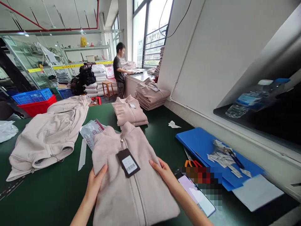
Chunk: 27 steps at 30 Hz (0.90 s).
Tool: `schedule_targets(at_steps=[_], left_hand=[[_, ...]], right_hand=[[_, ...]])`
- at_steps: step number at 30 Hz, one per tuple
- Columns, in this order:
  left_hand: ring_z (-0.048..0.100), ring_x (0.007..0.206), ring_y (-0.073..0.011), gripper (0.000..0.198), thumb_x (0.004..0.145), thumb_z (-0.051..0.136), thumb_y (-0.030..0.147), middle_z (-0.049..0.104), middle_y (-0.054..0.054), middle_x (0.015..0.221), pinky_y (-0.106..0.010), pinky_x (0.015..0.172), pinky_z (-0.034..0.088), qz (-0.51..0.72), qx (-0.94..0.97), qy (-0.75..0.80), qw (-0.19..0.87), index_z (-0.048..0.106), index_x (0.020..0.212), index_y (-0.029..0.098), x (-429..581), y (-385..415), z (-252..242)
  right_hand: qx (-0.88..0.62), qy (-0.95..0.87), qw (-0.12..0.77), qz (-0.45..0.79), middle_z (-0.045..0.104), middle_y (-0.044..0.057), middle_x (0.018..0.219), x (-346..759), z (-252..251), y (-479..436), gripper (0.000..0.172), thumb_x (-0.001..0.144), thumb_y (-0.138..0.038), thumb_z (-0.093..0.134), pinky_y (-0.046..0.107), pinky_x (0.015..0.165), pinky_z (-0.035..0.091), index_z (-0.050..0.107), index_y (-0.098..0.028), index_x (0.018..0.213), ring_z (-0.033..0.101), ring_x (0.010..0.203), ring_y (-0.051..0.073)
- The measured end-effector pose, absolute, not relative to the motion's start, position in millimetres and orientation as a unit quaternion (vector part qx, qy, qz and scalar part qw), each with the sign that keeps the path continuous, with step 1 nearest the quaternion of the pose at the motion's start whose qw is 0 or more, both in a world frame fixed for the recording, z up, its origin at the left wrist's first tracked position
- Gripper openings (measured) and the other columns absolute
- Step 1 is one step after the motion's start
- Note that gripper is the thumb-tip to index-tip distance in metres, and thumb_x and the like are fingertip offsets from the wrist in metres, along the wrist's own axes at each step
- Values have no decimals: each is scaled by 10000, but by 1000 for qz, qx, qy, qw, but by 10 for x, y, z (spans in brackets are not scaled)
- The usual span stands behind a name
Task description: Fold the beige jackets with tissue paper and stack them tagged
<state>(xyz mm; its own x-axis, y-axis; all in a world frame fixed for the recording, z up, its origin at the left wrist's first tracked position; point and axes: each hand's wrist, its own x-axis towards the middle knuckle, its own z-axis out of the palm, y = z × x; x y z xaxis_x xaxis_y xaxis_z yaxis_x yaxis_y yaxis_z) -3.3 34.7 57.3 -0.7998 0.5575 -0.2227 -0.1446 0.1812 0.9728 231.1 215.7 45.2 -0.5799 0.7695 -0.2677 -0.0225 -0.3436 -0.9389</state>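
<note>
A folded beige zip-up jacket [113, 191] lies before me, its collar pointing away. From its zip pull hangs a black hang tag [128, 163] with a white barcode label. My left hand [97, 179] grips the jacket's left edge, thumb on top and fingers hidden beneath. On the opposite edge, my right hand [164, 172] holds it the same way, thumb over the fabric. Just beyond the collar is a clear printed plastic bag [90, 131]. Farther back sits a short stack of folded beige jackets [130, 113], the top one tagged.
Unfolded beige jackets [50, 131] spread over the green table [47, 197] at left. A taller folded pile [150, 94] stands by the wall. Right of me are a blue folder [199, 141] with labels, orange-handled scissors [189, 163] and a phone [197, 194]. A co-worker [119, 72] stands near the window.
</note>
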Motion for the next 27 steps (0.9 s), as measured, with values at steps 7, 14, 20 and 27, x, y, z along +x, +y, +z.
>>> schedule_targets(at_steps=[7,14,20,27], left_hand=[[629,1181,-297,502,720,802,415,688,-111,1241,-386,1001,526,749,270,572,197,660,1136,173,-765,2502,1475],[647,1121,-270,517,769,792,396,707,-151,1103,-332,873,554,692,235,638,241,598,1174,139,-1634,4142,1339],[674,934,-270,490,769,769,497,697,-155,959,-384,794,573,611,202,674,363,622,1054,127,-1821,4210,332],[661,834,-204,383,935,521,529,687,-107,926,-331,778,555,585,232,691,356,601,1017,164,-1866,4193,161]], right_hand=[[-327,-586,359,649,709,25,863,1476,1425,4396,536,680,-492,788,288,661,511,684,-196,1115,630,694,173],[-430,-707,390,405,675,157,1190,359,1269,6062,397,838,-297,678,298,939,456,667,-55,1154,624,1059,215],[-504,-697,308,408,652,248,1186,168,233,6317,406,870,-309,640,378,982,423,661,13,1117,596,1123,292],[-518,-704,319,367,592,200,1313,318,181,6232,477,948,-378,483,375,1034,393,593,-52,1277,538,1205,271]])
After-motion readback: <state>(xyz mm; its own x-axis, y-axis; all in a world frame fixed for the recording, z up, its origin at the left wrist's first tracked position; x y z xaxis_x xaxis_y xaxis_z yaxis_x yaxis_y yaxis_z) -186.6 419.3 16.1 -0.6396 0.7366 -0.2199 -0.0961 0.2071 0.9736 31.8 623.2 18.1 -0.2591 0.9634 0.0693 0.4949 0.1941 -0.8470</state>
